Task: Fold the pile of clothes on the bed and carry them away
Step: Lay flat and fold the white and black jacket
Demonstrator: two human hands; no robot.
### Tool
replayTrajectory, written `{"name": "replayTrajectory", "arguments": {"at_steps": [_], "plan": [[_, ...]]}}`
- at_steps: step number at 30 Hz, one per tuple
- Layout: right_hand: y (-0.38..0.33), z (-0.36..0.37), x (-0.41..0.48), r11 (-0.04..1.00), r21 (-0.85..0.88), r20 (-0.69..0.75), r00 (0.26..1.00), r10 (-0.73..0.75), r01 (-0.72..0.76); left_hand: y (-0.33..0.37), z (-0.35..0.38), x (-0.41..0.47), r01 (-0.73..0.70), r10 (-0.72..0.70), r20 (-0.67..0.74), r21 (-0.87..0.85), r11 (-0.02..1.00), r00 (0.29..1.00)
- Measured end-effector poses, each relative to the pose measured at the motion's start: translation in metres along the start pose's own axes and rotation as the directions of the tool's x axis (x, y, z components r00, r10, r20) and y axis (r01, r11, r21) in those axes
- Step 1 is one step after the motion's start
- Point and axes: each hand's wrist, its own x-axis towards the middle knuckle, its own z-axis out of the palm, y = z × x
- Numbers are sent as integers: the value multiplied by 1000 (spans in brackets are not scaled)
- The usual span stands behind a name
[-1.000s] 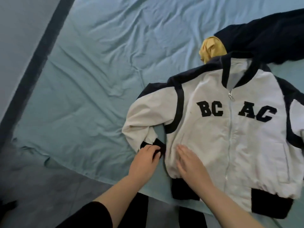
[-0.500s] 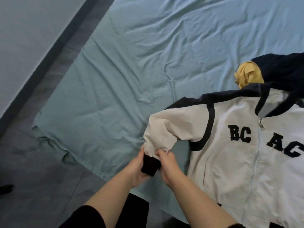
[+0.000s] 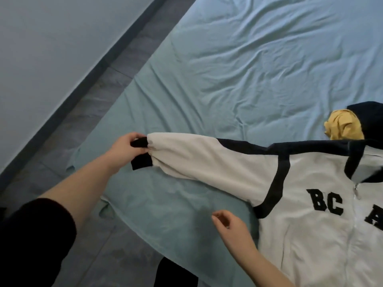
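two hands in frame, one garment between them. far left: pale wall (image 3: 51, 38), dark baseboard (image 3: 83, 85), a strip of grey floor (image 3: 99, 104) alongside the bed. left hand (image 3: 124, 148) grips the black cuff (image 3: 141, 160), fingers and thumb curled round it, above the bed's left edge. white sleeve (image 3: 207, 162) runs straight out leftward from the shoulder over the blue sheet (image 3: 248, 59). right hand (image 3: 232, 228) is below the sleeve, over the sheet, fingers loosely curled, nothing in them, just beside the jacket (image 3: 310, 235). jacket lies face up on the bed at right, zipped, white with black trim and "bc" lettering, cut off by the frame. behind its collar: crumpled yellow garment (image 3: 344, 126) touching a dark navy garment (image 3: 371, 119) at the right edge.
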Motion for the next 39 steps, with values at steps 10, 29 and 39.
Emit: {"name": "replayTrajectory", "arguments": {"at_steps": [10, 29, 39], "plan": [[-19, -28, 56, 847, -517, -190, 948, -255, 125, -48, 38, 28, 629, -655, 151, -498, 596, 740], [-7, 7, 122, 722, -690, 76, 997, -1, 53, -50, 45, 67, 165, -478, -169, -798, 580, 862], [-16, 9, 146, 806, -552, -243, 966, 90, -214, -68, 18, 72, 191, -418, -20, -868, 458, 908]]}}
